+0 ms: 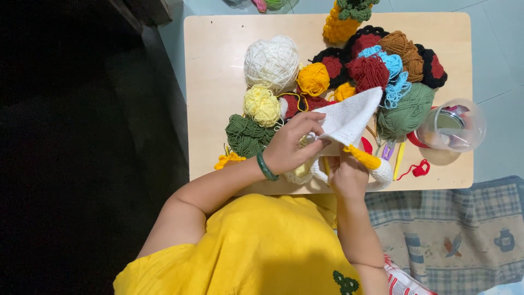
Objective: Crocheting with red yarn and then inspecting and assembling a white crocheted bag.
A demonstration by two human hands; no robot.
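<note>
Left hand (289,146): fingers curled over near edge of white piece (347,117), pinching it; green bangle (266,165) on wrist.
Right hand (347,173): just below left, closed round lower part of same piece, by yellow trim (363,157). Hands close together, nearly touching.
White piece: knitted/crocheted panel, held up off table (213,82) at its near edge, top corner leaning onto yarn pile. White loop handle (382,176) w/ yellow trim hangs under right hand.
Hook/needle: none visible in either hand; can't tell if one is hidden by fingers.
Yarn pile: white ball (271,62), pale yellow ball (262,105), dk green ball (245,135), orange ball (313,79), sage ball (406,112), red yarn (368,72), lt blue strands (394,82), brown ball (403,48), red-black flowers (333,64). All crowded, touching.
Tub (452,125): clear, round, at right edge of table, small items inside.
Scrap (419,168): red thread, loose near front edge.
Risk 1: panel's top corner rests on red yarn + blue strands; prob. snags or drags them if pulled back.
Risk 2: loose strands by sage ball could tangle w/ handle.
Risk 3: tub sits right at edge; an elbow nudge might tip it to floor.
Risk 4: balls are round, piled; a bump could roll one off far side.
Risk 5: grip is on edge only; stitches may stretch if tugged hard.
</note>
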